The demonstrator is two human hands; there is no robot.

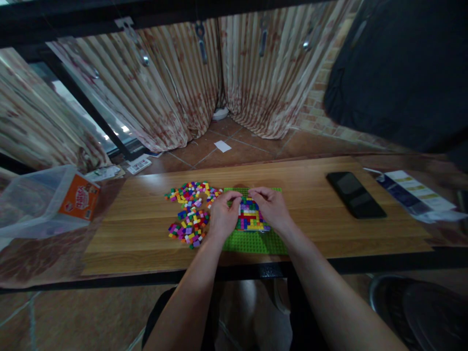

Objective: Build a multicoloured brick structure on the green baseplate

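A green baseplate [252,242] lies near the middle of the table, carrying a patch of built-up toy bricks [252,222] in many colours. Over the patch's left edge, my left hand [224,214] is closed, thumb and forefinger pinched together. My right hand [271,207] is opposite, above the patch's right part, its fingers also drawn into a pinch. The fingertips of both hands are close together near the far side of the patch. Whatever sits between them is too small to make out. Loose toy bricks [193,222] are spread beside my left hand.
A black phone [355,194] lies on the wooden table [146,234] to the right. Left of the table is a clear plastic box [36,204] with an orange label. Papers [417,192] lie past the right end. Striped curtains [175,87] hang behind.
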